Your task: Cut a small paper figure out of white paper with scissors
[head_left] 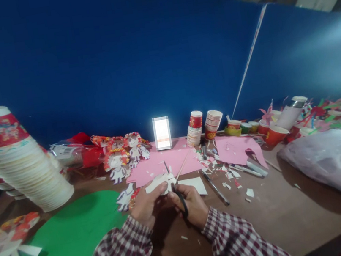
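Note:
A piece of white paper (157, 184) is pinched in my left hand (147, 205), whose fingers are closed on its edge. My right hand (192, 204) grips black-handled scissors (181, 199), with the blades pointing up and away at the paper's right side. Beneath and beyond the hands lie pink sheets (165, 161) and a white sheet (198, 186). Paper cut-out figures with red and orange hair (119, 168) stand left of the pink sheets, and another white cut-out (125, 197) lies near my left hand.
Tall stacked paper cups (25, 162) lean at the left above a green sheet (76, 227). Smaller cup stacks (194, 129) stand behind. Paper scraps (250, 193), a pen (216, 188) and a plastic bag (332, 163) are on the right.

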`<state>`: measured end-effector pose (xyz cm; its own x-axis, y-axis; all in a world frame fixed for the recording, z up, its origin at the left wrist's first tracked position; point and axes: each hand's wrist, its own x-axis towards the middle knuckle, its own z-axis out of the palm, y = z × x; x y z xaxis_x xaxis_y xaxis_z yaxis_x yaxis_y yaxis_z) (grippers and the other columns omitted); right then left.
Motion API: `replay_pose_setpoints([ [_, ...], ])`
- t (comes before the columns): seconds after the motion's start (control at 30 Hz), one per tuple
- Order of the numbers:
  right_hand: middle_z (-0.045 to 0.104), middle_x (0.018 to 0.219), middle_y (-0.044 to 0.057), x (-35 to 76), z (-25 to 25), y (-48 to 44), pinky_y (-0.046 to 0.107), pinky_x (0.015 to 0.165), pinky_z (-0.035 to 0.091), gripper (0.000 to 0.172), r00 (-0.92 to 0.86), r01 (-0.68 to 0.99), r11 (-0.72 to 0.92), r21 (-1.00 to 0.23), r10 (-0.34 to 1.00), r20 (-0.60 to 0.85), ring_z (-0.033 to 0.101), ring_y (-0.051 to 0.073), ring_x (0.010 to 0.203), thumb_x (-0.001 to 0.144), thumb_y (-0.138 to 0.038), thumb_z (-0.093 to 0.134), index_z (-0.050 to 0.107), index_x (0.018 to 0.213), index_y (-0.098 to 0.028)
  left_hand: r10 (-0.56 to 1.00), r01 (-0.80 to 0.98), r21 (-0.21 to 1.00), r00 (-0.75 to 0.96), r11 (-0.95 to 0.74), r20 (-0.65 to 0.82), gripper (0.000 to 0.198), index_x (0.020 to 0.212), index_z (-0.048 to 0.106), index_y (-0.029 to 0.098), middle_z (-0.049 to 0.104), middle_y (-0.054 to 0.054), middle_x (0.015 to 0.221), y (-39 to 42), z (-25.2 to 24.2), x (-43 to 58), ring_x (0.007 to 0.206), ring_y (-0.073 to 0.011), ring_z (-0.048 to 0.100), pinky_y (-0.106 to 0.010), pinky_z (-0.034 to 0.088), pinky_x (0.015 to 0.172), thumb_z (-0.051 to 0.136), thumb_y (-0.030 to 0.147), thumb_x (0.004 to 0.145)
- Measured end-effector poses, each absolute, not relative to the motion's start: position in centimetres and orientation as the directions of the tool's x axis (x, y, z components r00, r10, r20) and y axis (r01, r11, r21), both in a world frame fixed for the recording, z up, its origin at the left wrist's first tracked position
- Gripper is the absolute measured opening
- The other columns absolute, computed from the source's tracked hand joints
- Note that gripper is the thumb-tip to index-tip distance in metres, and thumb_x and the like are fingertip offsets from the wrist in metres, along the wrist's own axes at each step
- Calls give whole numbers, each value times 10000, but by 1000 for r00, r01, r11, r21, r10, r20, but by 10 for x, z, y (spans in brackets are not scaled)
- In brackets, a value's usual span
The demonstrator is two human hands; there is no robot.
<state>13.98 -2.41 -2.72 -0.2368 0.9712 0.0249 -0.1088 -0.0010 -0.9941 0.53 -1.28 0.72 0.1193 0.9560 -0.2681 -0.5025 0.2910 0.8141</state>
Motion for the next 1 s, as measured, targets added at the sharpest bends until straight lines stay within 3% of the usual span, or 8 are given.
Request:
replay_pose_setpoints([
  [0.13,481,466,-67,145,-24,-19,156,370,361,411,-177,-128,20,-992,983,43,415,53,378,748,-547,661,581,798,-147,969,-482,843,59,239,-241,369,882,672,120,694,-40,722,-8,8,-1,573,-127,622,-190,467,461,816,225,559],
  [0.33,487,488,-61,149,-23,-16,167,407,387,426,-172,-173,59,-983,981,89,425,59,411,765,-575,628,556,781,-156,952,-540,806,-32,241,-306,205,610,596,144,602,35,526,-2,7,-10,458,-86,545,-185,460,439,786,163,535],
  [0.57,487,494,-61,149,-25,-17,177,411,390,429,-199,-117,44,-992,978,67,429,70,418,750,-579,635,549,783,-160,969,-501,841,-18,204,-245,186,722,643,144,673,-4,642,0,5,-11,566,-130,614,-237,535,519,764,149,582],
  [0.83,477,560,-56,148,-25,-23,174,444,312,262,-324,-34,80,-996,942,87,412,70,480,758,-381,699,577,801,-153,955,-526,833,-122,169,-271,192,703,644,97,673,-17,616,1,8,-12,522,-109,611,-211,539,488,764,53,559],
  [1.0,526,627,-35,148,-20,-26,194,530,356,210,-359,51,151,-987,925,123,449,93,572,751,-327,706,602,779,-146,956,-537,827,-119,166,-269,199,641,630,96,659,-11,579,2,8,-10,504,-94,598,-192,536,489,791,65,529],
])
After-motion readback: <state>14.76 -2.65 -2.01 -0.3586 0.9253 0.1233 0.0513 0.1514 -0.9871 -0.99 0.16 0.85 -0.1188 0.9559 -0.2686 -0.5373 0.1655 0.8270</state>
